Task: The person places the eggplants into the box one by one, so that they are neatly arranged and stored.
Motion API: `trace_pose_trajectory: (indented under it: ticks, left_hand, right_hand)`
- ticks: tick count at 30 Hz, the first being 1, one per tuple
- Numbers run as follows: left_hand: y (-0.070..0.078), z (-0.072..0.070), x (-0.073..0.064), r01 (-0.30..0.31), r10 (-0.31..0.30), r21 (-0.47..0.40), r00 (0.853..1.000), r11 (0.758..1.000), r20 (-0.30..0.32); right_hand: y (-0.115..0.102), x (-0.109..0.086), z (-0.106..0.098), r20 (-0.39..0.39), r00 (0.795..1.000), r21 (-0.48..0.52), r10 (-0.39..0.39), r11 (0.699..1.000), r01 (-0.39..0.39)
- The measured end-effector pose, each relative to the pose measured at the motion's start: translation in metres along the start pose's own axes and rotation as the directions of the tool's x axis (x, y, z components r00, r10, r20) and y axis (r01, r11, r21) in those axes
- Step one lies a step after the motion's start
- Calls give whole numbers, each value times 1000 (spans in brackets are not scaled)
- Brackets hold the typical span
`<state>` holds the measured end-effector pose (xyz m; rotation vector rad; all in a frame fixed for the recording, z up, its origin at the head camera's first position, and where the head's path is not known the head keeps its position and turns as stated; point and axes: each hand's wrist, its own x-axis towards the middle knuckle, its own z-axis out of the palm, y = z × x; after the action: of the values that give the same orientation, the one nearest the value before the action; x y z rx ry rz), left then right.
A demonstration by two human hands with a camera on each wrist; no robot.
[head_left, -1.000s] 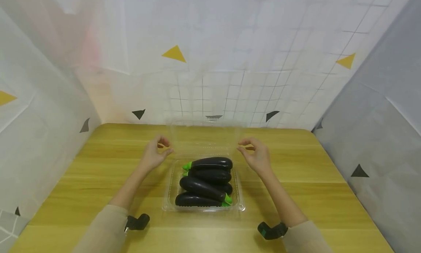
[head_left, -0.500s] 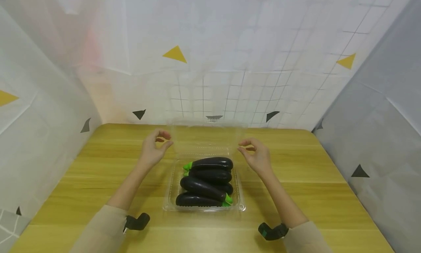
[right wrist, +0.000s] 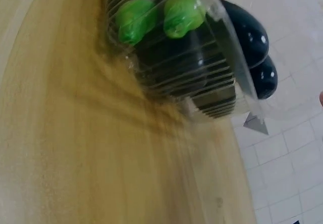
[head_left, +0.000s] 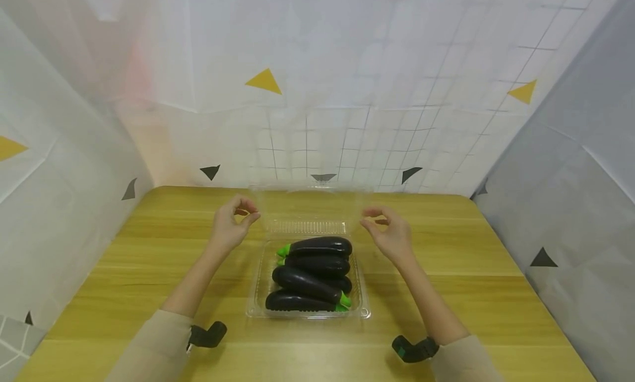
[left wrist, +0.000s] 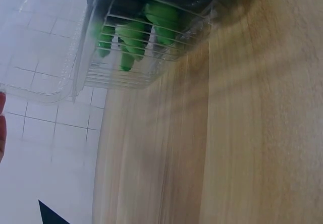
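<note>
A clear plastic clamshell container [head_left: 368, 294] holds several dark eggplants [head_left: 305, 281] with green caps; its lid [head_left: 312, 205] is raised at the far side. My left hand [head_left: 232, 223] pinches the lid's left edge between thumb and fingers. Opposite it, my right hand [head_left: 389, 233] pinches the right edge. Only fingertips [left wrist: 2, 118] show in the left wrist view, right at the lid's rim. From the right wrist, the ribbed container wall [right wrist: 219, 90] is seen close up with green caps [right wrist: 184, 14] behind it.
The container stands on a wood-grain table [head_left: 163, 249]. White sheeting with a grid and triangles forms a back wall [head_left: 317, 134] close behind the lid, with side walls [head_left: 570, 216] beyond the table edges. Black wrist devices [head_left: 208, 335] sit under both forearms.
The lid's top edge is slightly lower and its ribbed side shows more. My left hand shifted a little up and away; the right hand moved slightly outward. The eggplants stayed put.
</note>
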<state>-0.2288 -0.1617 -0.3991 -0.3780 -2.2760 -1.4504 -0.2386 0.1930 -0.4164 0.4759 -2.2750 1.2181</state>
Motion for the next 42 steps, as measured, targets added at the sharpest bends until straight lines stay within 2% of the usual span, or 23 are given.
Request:
trace_pose_trajectory:
  ticks: [3,8,13,20,24,29,36,42]
  left_hand:
    - [0,0,0,-12,12,-2,1000,1000,-5]
    - [-2,-1,-1,-33,33,7,999,999,-15]
    - [-2,-2,-3,-36,37,18,999,999,-16]
    - [-2,-4,-3,-33,33,39,999,999,5]
    - [-1,-6,-3,-23,22,41,1000,999,22]
    - [6,-10,-3,-21,21,28,1000,999,15]
    - [19,-16,0,-67,67,12,998,998,-15]
    - [33,-19,1,-82,81,-12,996,997,-34]
  right_hand:
    - [-7,2,-4,-55,998,-16,-4,1000,3]
    - [-20,7,-11,-115,991,-3,-74,997,74]
    - [-30,11,-15,-132,981,6,-139,990,141]
    - [-42,12,-16,-148,979,20,-143,989,148]
    - [-63,10,-20,-161,973,7,-166,986,169]
    - [-79,9,-23,-157,971,-8,-181,983,182]
    - [-78,8,-23,-160,967,-9,-196,980,197]
    - [-76,6,-24,-161,965,-10,-207,978,208]
